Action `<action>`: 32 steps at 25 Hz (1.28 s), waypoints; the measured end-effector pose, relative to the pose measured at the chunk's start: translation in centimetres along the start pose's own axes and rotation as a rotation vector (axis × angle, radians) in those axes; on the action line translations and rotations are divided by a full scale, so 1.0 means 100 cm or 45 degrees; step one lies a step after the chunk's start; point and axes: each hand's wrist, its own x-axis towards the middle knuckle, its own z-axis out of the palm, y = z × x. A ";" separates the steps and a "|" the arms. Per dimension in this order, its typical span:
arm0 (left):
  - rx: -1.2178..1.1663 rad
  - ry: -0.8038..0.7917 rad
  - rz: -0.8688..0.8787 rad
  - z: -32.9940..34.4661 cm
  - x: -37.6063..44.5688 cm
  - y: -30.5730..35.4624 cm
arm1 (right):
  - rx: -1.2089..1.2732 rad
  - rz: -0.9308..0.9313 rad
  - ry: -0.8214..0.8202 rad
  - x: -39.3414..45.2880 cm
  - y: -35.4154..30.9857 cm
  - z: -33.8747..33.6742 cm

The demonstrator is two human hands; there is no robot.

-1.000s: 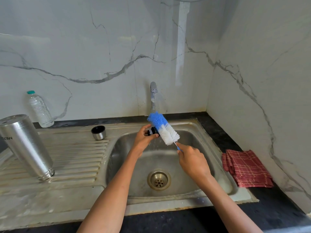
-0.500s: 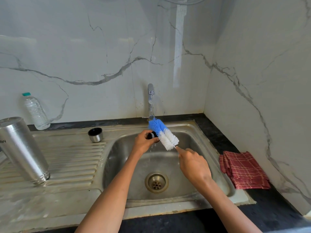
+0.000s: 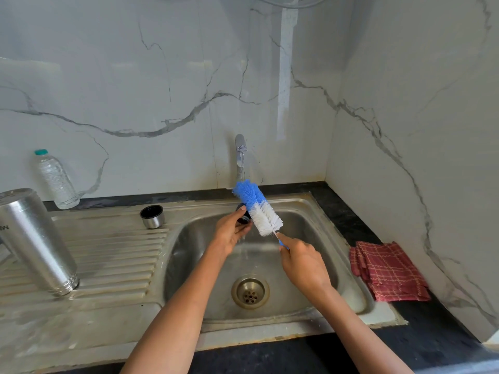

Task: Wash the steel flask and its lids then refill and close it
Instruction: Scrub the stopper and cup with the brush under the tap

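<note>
My left hand (image 3: 229, 233) holds a small black inner lid (image 3: 242, 215) over the sink basin (image 3: 318, 265), under the running tap (image 3: 240, 147). My right hand (image 3: 302, 263) grips the handle of a blue-and-white bottle brush (image 3: 259, 210), whose bristles press against the lid. The steel flask (image 3: 35, 238) stands upside down on the drainboard at the left. Its steel cup lid (image 3: 152, 216) sits mouth up on the drainboard near the basin's back left corner.
A clear plastic water bottle (image 3: 55, 179) with a teal cap stands against the back wall at the left. A folded red checked cloth (image 3: 388, 271) lies on the dark counter right of the sink. The drain (image 3: 249, 292) is in the basin's middle.
The brush has shifted slightly along the lid as my right hand moves it. My left hand keeps the lid under the water. The view has tilted a little.
</note>
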 end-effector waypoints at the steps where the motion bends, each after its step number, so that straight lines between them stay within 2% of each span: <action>1: 0.017 -0.015 0.013 0.001 -0.001 0.000 | 0.051 0.033 -0.006 0.006 -0.002 0.001; 6: -0.008 0.090 0.100 -0.003 0.001 0.002 | 0.273 0.144 -0.088 -0.003 -0.001 0.005; 11: 0.065 -0.089 0.039 0.004 -0.006 -0.003 | 0.482 0.286 -0.061 0.014 0.005 0.007; 16: -0.080 0.001 0.016 -0.002 -0.003 0.002 | 0.663 0.278 -0.120 0.002 0.005 0.009; 20: -0.207 -0.107 -0.058 0.000 -0.012 0.006 | 0.768 0.319 -0.090 0.010 0.012 0.012; 25: -0.274 -0.176 -0.052 -0.007 -0.015 0.017 | 0.619 0.254 -0.119 0.015 0.021 0.005; 28: -0.057 -0.175 0.059 -0.017 -0.006 0.016 | 0.479 0.204 -0.153 0.009 0.028 -0.004; 32: 0.705 -0.178 0.362 -0.017 -0.002 0.008 | 0.230 0.143 -0.110 0.021 0.023 -0.007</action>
